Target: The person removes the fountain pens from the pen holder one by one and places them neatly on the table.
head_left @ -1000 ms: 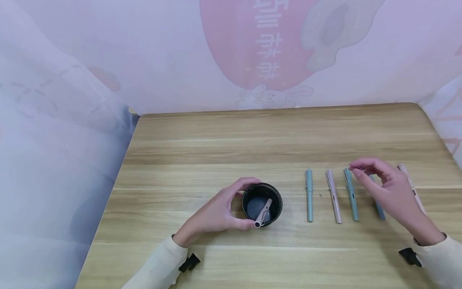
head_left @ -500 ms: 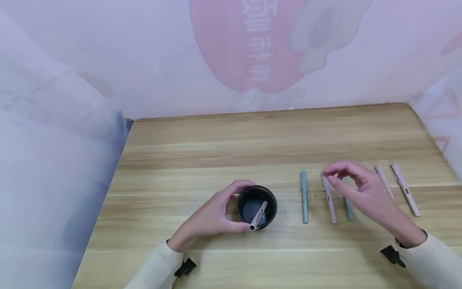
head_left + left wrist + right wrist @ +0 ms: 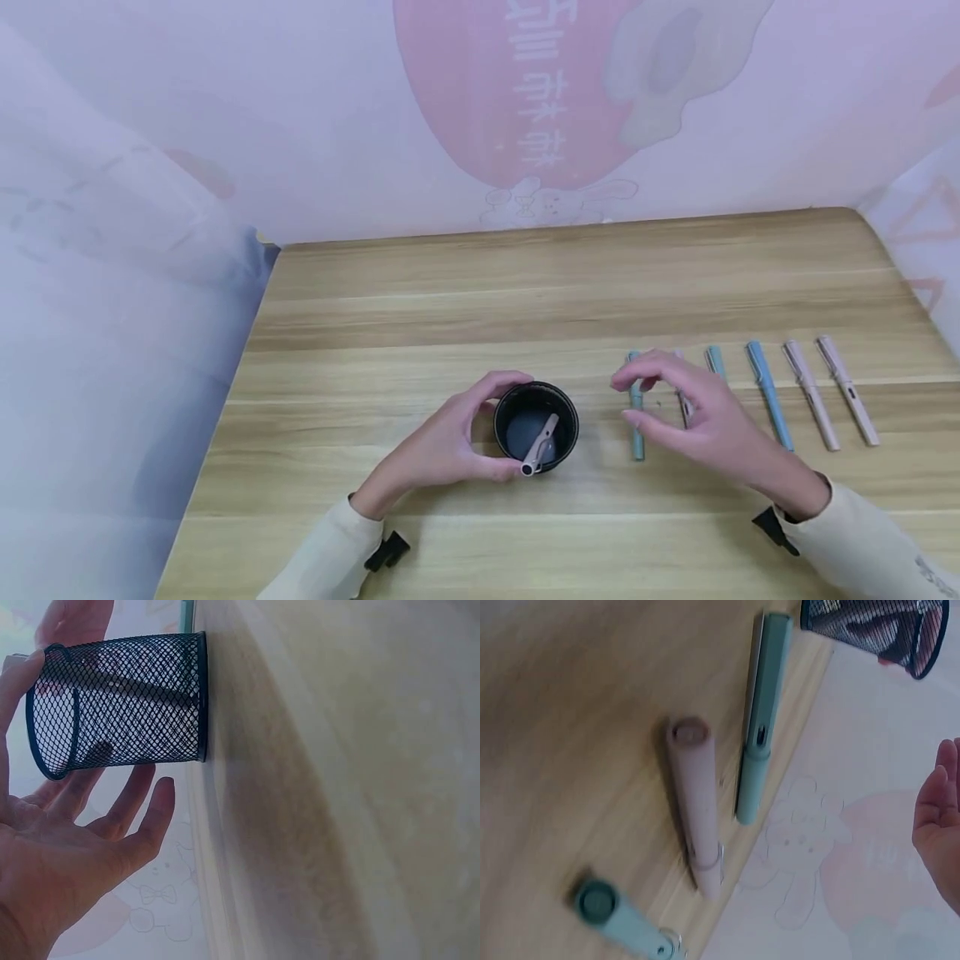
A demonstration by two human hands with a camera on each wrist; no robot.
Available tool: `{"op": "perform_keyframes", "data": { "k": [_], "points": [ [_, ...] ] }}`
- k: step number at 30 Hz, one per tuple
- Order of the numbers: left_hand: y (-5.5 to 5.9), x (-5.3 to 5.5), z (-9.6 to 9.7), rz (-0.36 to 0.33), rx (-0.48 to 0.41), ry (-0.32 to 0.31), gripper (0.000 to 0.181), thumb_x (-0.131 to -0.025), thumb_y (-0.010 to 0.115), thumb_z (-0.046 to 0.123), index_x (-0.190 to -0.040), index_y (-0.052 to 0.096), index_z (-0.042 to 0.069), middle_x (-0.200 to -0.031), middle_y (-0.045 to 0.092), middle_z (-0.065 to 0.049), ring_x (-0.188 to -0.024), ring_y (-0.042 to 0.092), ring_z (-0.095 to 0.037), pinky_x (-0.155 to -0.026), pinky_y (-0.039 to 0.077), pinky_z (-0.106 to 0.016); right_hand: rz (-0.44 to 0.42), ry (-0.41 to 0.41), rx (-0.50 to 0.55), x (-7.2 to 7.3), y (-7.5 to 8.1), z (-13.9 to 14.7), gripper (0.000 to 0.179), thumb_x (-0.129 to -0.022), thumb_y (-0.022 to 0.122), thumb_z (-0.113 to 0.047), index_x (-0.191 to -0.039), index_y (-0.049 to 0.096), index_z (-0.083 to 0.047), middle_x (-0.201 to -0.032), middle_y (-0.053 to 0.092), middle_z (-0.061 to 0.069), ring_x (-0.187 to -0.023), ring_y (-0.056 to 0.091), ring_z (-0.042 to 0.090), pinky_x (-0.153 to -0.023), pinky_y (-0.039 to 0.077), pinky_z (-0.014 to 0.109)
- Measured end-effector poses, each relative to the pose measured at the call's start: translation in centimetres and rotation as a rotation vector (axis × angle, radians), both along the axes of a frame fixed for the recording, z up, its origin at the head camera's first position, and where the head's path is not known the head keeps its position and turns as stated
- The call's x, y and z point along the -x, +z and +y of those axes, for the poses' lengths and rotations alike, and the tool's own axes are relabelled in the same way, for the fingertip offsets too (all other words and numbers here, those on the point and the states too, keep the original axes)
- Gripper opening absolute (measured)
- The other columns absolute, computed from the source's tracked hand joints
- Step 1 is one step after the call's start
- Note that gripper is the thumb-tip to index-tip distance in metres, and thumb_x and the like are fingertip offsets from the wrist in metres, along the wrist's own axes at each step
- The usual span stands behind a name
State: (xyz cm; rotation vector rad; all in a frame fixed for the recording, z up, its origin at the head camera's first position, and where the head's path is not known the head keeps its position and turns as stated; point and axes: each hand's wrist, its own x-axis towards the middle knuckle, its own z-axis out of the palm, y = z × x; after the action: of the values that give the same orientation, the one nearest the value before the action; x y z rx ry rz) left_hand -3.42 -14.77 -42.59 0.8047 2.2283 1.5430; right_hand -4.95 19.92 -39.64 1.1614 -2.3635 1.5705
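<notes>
My left hand point(image 3: 450, 446) grips a black mesh pen cup point(image 3: 142, 735) from its left side, thumb and fingers around it near the rim. A light pinkish pen point(image 3: 538, 446) leans inside, its end sticking out over the rim by the thumb. My right hand point(image 3: 712, 412) is over the left end of a row of pens, holding nothing, with thumb and fingers apart. Below its fingertips lies a green pen point(image 3: 638, 442). The hand partly covers a pinkish pen point(image 3: 684, 408) and another green pen point(image 3: 716, 360). In the right wrist view these three pens lie side by side.
To the right of my right hand lie a blue pen point(image 3: 770, 396) and two pinkish pens, one point(image 3: 812, 396) beside the other point(image 3: 849, 392). The wooden table point(image 3: 450, 308) ends at the back against a printed pink-white cloth point(image 3: 322, 125).
My right hand has moved left along the row, from the blue pen to the leftmost green pen, and its thumb and fingers have spread apart. My left hand keeps its hold on the pen cup.
</notes>
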Motion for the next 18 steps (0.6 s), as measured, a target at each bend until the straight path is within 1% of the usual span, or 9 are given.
{"op": "perform_keyframes", "data": {
  "k": [3,5,8,11,14,18],
  "points": [
    [0.0,0.1,0.0,0.007,-0.004,-0.002,0.093,-0.083,0.098,0.021,-0.161,0.047,0.025,-0.154,0.059,0.006,-0.131,0.06,-0.034,-0.112,0.047,-0.053,0.019,0.047,0.004,-0.2,-0.3,-0.9,0.05,-0.085,0.084,0.009,-0.129,0.071,-0.011,-0.123,0.073,-0.001,-0.114,0.067,0.019,-0.095,0.053,0.028],
    [0.0,0.1,0.0,0.013,-0.007,-0.003,0.093,-0.083,0.098,0.021,-0.161,0.047,0.024,-0.155,0.058,0.005,-0.132,0.06,-0.035,-0.113,0.046,-0.054,0.023,0.073,0.011,-0.3,-0.6,-1.5,0.049,-0.085,0.085,0.007,-0.129,0.071,-0.011,-0.125,0.073,0.0,-0.116,0.066,0.019,-0.095,0.053,0.028],
    [0.0,0.2,0.1,0.014,-0.013,-0.007,0.092,-0.082,0.098,0.02,-0.16,0.048,0.026,-0.155,0.059,0.002,-0.134,0.059,-0.034,-0.114,0.045,-0.055,0.031,0.116,0.015,-0.5,-0.8,-2.4,0.049,-0.086,0.086,0.003,-0.13,0.071,-0.011,-0.126,0.072,0.003,-0.117,0.066,0.019,-0.096,0.053,0.029],
    [0.0,0.2,0.1,0.021,-0.018,-0.012,0.092,-0.083,0.098,0.02,-0.159,0.047,0.029,-0.155,0.06,-0.001,-0.135,0.059,-0.033,-0.114,0.045,-0.054,0.042,0.158,0.024,-0.6,-1.0,-3.1,0.044,-0.091,0.086,-0.003,-0.132,0.07,-0.009,-0.127,0.072,0.006,-0.118,0.066,0.02,-0.097,0.053,0.029],
    [0.0,0.2,0.1,0.029,-0.023,-0.015,0.092,-0.083,0.097,0.02,-0.159,0.047,0.028,-0.154,0.061,-0.001,-0.136,0.059,-0.032,-0.114,0.046,-0.052,0.073,0.197,0.043,-0.7,-1.1,-3.8,0.041,-0.096,0.085,-0.008,-0.134,0.069,-0.008,-0.128,0.072,0.007,-0.12,0.066,0.022,-0.104,0.052,0.03],
    [0.1,0.2,0.0,0.034,-0.025,-0.013,0.093,-0.082,0.098,0.02,-0.159,0.048,0.025,-0.153,0.061,0.001,-0.134,0.06,-0.03,-0.113,0.047,-0.049,0.099,0.231,0.041,-0.8,-1.3,-4.5,0.04,-0.098,0.084,-0.011,-0.135,0.069,-0.009,-0.13,0.071,0.006,-0.123,0.065,0.024,-0.111,0.048,0.03]
  ]
}}
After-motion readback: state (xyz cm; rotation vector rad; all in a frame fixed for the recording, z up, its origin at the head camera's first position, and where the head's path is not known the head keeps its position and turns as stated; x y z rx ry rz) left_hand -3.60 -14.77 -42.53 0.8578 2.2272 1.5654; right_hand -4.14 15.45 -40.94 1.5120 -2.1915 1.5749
